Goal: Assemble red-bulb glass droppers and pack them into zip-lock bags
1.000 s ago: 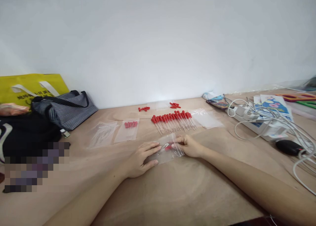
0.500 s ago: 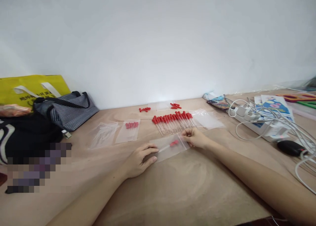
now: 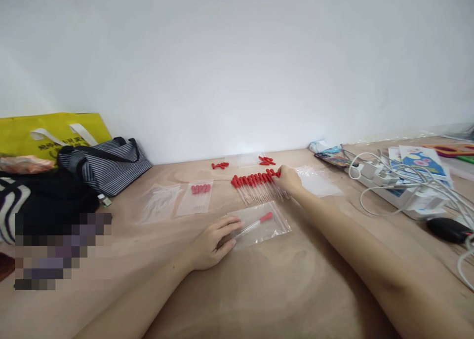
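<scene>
My left hand [image 3: 217,241] lies with fingers stretched and thumb apart on the left end of a clear zip bag [image 3: 255,236]. Inside that bag lies one glass dropper [image 3: 265,217] with a red rubber bulb. Farther off, my right hand [image 3: 289,181] closes on a red-bulbed dropper at the right end of a row of droppers [image 3: 252,180]; its fingertips are partly hidden. The row's clear tubes point toward me. Left of it, a filled bag [image 3: 194,206] holds several droppers.
A stack of clear bags [image 3: 320,183] lies right of the row. More bags [image 3: 159,203] lie at left; red-bulbed droppers [image 3: 221,166] sit near the wall. A striped bag [image 3: 111,164] is far left. A power strip [image 3: 392,193], cables and a black mouse [image 3: 446,229] are right.
My right hand has left the open end of the zip bag and moved up to the dropper row. My left hand has stayed on the bag. The view has shifted slightly.
</scene>
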A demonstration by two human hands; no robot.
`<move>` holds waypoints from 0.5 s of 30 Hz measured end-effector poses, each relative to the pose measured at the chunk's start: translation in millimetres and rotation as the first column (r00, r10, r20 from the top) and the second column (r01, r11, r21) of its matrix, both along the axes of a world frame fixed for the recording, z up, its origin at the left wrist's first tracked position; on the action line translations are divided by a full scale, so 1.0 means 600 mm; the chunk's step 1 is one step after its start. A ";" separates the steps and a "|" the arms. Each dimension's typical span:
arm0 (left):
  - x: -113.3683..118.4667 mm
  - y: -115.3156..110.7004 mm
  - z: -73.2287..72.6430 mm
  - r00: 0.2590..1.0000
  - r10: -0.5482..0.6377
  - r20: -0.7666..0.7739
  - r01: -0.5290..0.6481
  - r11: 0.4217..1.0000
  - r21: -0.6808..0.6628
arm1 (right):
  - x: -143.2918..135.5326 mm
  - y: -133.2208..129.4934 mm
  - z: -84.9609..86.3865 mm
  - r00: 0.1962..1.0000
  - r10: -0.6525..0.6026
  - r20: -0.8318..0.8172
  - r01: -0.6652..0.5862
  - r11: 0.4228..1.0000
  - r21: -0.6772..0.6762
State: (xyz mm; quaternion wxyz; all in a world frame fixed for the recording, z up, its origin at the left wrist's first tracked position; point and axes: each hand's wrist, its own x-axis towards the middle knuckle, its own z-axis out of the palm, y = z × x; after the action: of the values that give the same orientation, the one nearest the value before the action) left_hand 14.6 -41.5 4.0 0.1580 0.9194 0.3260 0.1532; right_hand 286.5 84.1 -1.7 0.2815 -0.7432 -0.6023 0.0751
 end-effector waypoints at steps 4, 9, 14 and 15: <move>0.000 0.001 0.002 0.999 -0.032 -0.038 0.032 0.999 -0.008 | -0.008 0.011 0.004 1.000 -0.017 0.022 0.018 0.998 -0.063; 0.000 0.003 0.002 0.998 -0.055 -0.022 0.055 0.998 -0.004 | -0.007 0.016 0.002 1.000 -0.006 -0.002 0.006 0.997 -0.072; -0.001 0.003 0.000 0.998 -0.055 -0.007 0.055 0.998 -0.006 | 0.000 0.007 0.008 0.997 0.052 -0.049 -0.053 0.998 -0.018; -0.001 0.003 0.000 0.998 -0.054 -0.006 0.054 0.998 -0.006 | 0.003 0.002 0.012 0.996 0.071 -0.059 -0.071 0.997 -0.002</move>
State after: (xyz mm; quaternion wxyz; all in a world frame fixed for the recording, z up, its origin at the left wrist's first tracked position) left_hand 14.1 -39.6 3.9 0.1640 0.9279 0.3018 0.1450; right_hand 288.2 85.1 5.3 0.2947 -0.7195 -0.6196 0.1079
